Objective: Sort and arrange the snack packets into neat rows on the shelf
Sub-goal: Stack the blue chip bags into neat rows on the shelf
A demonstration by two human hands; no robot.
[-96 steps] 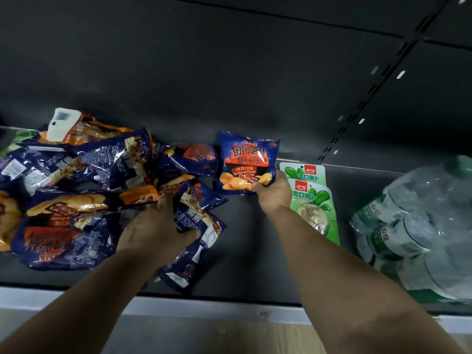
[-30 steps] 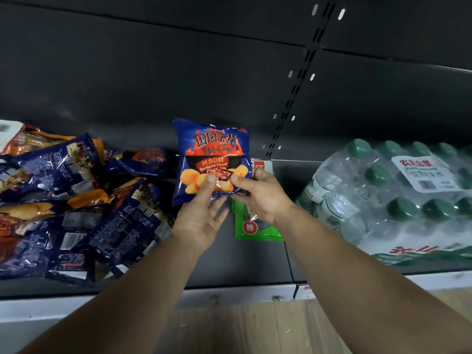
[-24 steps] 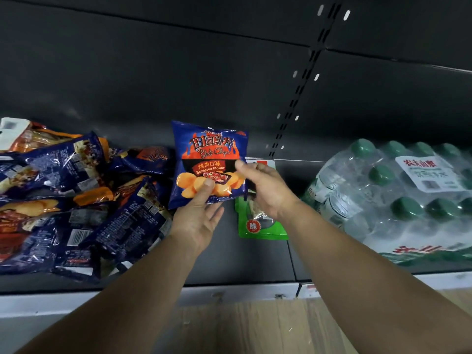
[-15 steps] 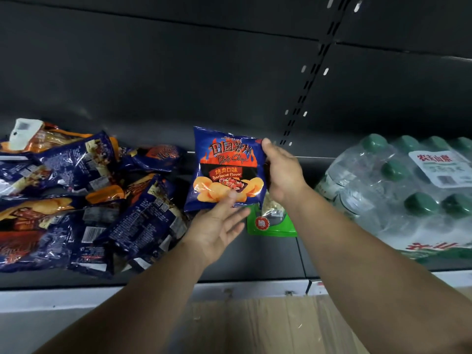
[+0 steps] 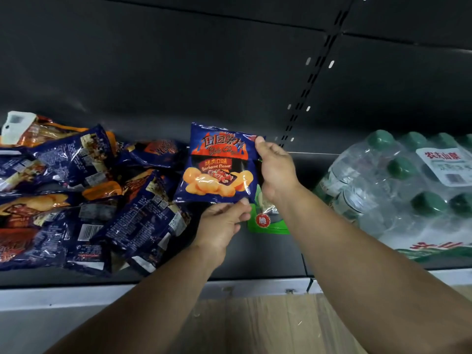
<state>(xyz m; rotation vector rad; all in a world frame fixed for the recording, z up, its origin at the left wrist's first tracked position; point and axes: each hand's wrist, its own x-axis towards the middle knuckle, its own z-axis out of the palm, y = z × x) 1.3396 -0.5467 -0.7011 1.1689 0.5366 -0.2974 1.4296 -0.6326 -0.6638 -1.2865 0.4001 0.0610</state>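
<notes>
A blue barbecue chip packet [image 5: 217, 164] stands upright in the middle of the dark shelf [image 5: 255, 256], front face toward me. My right hand [image 5: 277, 169] grips its right edge, thumb at the top right corner. My left hand [image 5: 224, 221] pinches its bottom edge from below. A loose pile of blue and orange snack packets [image 5: 84, 198] lies on the shelf to the left. A green snack packet [image 5: 268, 222] lies flat behind my right wrist, mostly hidden.
A shrink-wrapped pack of green-capped water bottles [image 5: 408, 190] fills the shelf's right side. The dark back panel [image 5: 178, 72] with a slotted upright [image 5: 306, 85] rises behind. A grey shelf lip [image 5: 127, 292] runs along the front, wooden floor below.
My right hand slid up the packet's right edge to its top corner. My left hand dropped from the packet's face to its bottom edge. The packet stands more upright.
</notes>
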